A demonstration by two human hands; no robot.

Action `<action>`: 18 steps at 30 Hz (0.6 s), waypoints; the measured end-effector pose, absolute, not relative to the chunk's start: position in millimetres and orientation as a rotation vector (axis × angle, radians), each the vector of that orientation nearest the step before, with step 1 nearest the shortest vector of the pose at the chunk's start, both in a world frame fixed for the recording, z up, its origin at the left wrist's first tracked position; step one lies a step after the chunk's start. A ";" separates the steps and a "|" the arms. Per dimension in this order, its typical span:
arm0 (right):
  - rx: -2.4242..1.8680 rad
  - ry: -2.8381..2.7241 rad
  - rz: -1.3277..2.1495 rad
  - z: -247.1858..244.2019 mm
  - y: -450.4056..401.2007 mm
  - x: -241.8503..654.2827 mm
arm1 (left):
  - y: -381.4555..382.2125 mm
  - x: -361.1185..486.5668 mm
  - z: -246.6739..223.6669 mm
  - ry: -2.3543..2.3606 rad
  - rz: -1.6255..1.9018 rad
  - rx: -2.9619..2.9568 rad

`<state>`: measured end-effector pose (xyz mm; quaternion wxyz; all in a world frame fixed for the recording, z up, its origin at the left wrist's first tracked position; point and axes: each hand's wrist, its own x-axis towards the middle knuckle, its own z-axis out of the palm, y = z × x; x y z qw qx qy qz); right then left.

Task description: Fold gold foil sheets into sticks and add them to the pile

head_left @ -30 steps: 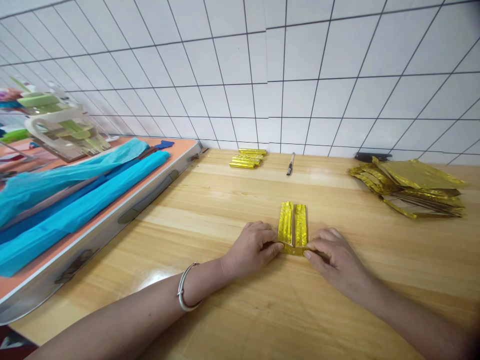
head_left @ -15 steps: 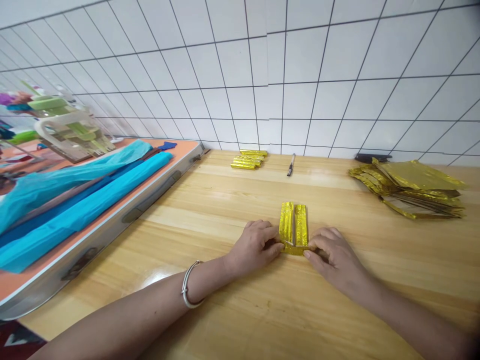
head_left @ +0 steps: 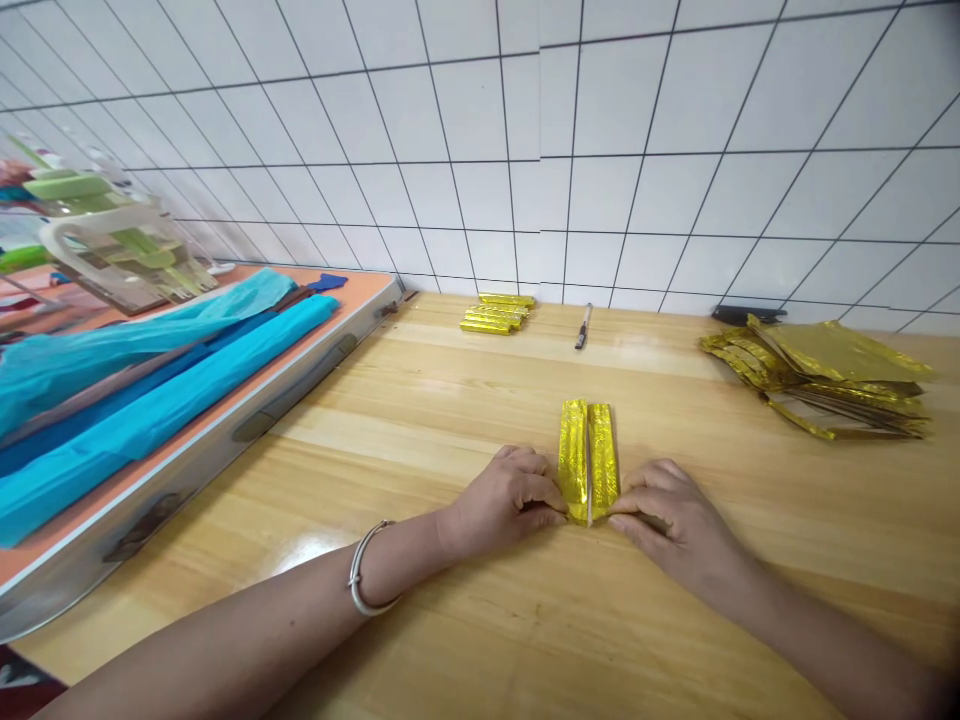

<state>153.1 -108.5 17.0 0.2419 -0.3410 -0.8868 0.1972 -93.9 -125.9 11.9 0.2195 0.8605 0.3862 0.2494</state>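
A sheet of shiny gold foil paper lies on the wooden table, its two sides folded inward so that a narrow pale gap runs down the middle. At its near left corner, my left hand pinches the edge between thumb and fingers; a silver bangle circles that wrist. My right hand has the near right corner pinched the same way. The near edge of the paper is partly hidden by my fingertips.
Near the tiled wall lie several narrow folded gold strips and a pen. A loose pile of gold paper sits at the right, a black object behind it. Blue crepe paper rests on the orange-topped surface at left.
The near end of the gold paper, folded up across the two flaps before, now lies opened out toward me. Both hands still pinch its near corners. The view has shifted slightly.
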 end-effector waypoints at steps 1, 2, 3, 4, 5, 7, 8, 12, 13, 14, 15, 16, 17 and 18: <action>-0.946 -2.420 0.546 17.1 -108.6 153.0 | -126.3 -94.0 12.4 1.061 0.684 2.392; -0.959 -2.416 0.551 17.3 -108.7 152.7 | -126.7 -94.0 12.9 1.054 0.677 2.407; -0.971 -2.410 0.552 17.5 -108.8 152.3 | -127.0 -93.9 13.3 1.048 0.671 2.423; -0.984 -2.409 0.554 17.7 -108.9 151.8 | -127.2 -93.6 13.6 1.047 0.664 2.436; -0.996 -2.410 0.553 17.9 -108.9 151.1 | -127.3 -93.0 13.8 1.053 0.663 2.445; -1.010 -2.407 0.539 17.7 -108.7 149.7 | -127.6 -91.2 14.0 1.080 0.676 2.445; -1.014 -2.406 0.529 17.5 -108.4 149.0 | -128.1 -90.0 14.1 1.101 0.684 2.440; -1.017 -2.400 0.490 16.4 -106.1 146.6 | -131.7 -84.0 14.6 1.207 0.699 2.423; -1.018 -2.400 0.487 16.3 -105.4 146.2 | -132.7 -82.6 14.8 1.232 0.699 2.421; -1.022 -2.400 0.488 16.1 -104.8 145.9 | -133.7 -81.2 15.0 1.256 0.700 2.416; -1.028 -2.398 0.490 16.0 -104.3 145.6 | -134.4 -79.9 15.3 1.278 0.703 2.409; -1.035 -2.393 0.490 16.0 -104.1 145.3 | -135.0 -78.5 15.6 1.301 0.708 2.397; -1.042 -2.385 0.486 16.0 -104.1 145.1 | -135.4 -77.1 15.9 1.326 0.715 2.382; -1.050 -2.374 0.479 16.0 -104.3 144.9 | -135.6 -75.7 16.3 1.350 0.721 2.363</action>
